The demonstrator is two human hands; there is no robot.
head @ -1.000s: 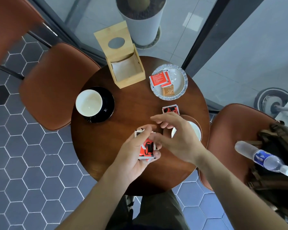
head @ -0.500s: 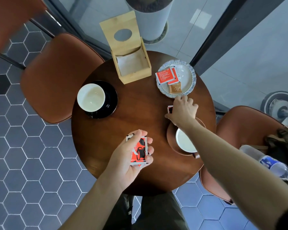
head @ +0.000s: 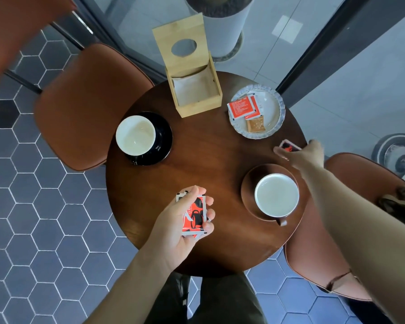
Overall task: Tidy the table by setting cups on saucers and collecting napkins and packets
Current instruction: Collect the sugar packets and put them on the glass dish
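My left hand [head: 185, 220] grips a small stack of red-and-black packets [head: 193, 216] over the near side of the round wooden table [head: 197, 164]. My right hand [head: 302, 153] pinches one more red-and-black packet [head: 289, 146] at the table's right edge, just below the glass dish [head: 272, 108]. That dish holds two red packets [head: 241, 108] and a brown one [head: 255, 124]. One white cup [head: 135, 134] rests on a black saucer [head: 163, 139] at the left. Another white cup [head: 276, 195] rests on a brown saucer [head: 249, 185] at the right.
A wooden napkin box [head: 194, 90] with its lid up stands at the table's far edge, white napkins inside. Brown chairs sit at the left [head: 84, 106] and right [head: 313, 253]. A grey planter [head: 222, 26] stands beyond the glass. The floor is hexagon tile.
My right hand left the stack, reached to the loose packet by the brown saucer, picked it up and carried it right toward the table edge. The left hand kept its stack still.
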